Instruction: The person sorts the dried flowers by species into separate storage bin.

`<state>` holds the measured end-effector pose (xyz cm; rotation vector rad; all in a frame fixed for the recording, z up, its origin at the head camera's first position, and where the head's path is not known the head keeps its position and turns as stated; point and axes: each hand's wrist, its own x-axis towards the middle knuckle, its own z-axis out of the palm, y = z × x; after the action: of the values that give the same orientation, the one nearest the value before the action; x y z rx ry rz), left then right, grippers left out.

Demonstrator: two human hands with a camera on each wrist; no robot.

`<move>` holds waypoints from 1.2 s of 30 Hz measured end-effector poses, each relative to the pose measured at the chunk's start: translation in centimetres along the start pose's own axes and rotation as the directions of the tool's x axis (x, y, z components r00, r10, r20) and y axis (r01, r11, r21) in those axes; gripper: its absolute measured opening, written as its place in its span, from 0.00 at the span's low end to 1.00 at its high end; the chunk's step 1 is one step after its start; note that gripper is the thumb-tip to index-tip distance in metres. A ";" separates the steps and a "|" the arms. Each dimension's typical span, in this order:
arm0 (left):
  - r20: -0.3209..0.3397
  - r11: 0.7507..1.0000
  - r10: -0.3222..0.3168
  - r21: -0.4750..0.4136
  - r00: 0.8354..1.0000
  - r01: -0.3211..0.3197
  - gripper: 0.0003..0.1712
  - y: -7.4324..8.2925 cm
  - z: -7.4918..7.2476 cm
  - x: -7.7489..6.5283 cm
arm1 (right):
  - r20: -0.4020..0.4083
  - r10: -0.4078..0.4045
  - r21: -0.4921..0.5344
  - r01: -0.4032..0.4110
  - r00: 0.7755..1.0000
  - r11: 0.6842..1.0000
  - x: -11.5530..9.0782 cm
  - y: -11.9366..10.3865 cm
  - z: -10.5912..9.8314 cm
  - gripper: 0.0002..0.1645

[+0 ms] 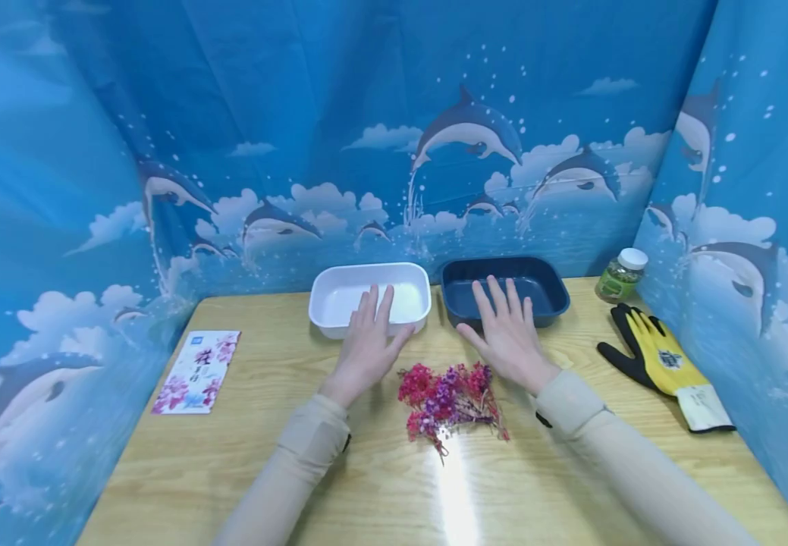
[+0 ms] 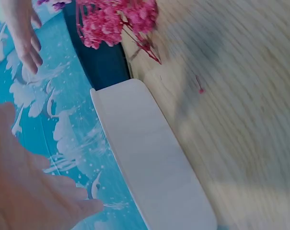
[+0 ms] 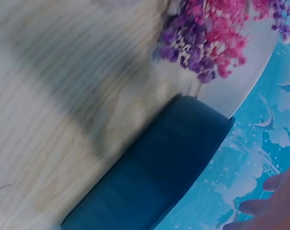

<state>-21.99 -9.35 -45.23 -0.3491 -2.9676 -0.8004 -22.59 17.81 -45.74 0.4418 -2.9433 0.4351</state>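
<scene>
My left hand (image 1: pixel 365 345), palm down with fingers spread, reaches over the near edge of a white rectangular basin (image 1: pixel 328 303). Over the near edge of a dark blue basin (image 1: pixel 549 292) my right hand (image 1: pixel 508 337) is held the same way. Neither hand grips anything. Between the wrists, a small bunch of pink and purple dried flowers (image 1: pixel 444 394) lies on the table, stems toward me. In the left wrist view the white basin's side (image 2: pixel 145 148) fills the middle, with pink blossoms (image 2: pixel 104 24) above. The right wrist view shows the dark basin's side (image 3: pixel 154 163).
A flowered card (image 1: pixel 197 371) lies at the table's left side. To the right are a yellow and black work glove (image 1: pixel 667 360) and a lidded jar (image 1: pixel 621 274). A dolphin-printed curtain (image 1: pixel 366 114) stands behind and along both sides of the wooden table (image 1: pixel 250 470).
</scene>
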 end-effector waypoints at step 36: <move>0.103 0.154 -0.146 -0.980 0.984 0.125 0.44 -4.6 -4.5 1.8 | -0.029 -0.050 0.407 0.057 0.998 0.912 -6.1 -1.3 0.0 0.52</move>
<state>-24.84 -15.07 -43.40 -0.0438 -1.8811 -2.6880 -16.41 18.26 -46.49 0.5567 -2.8056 1.0497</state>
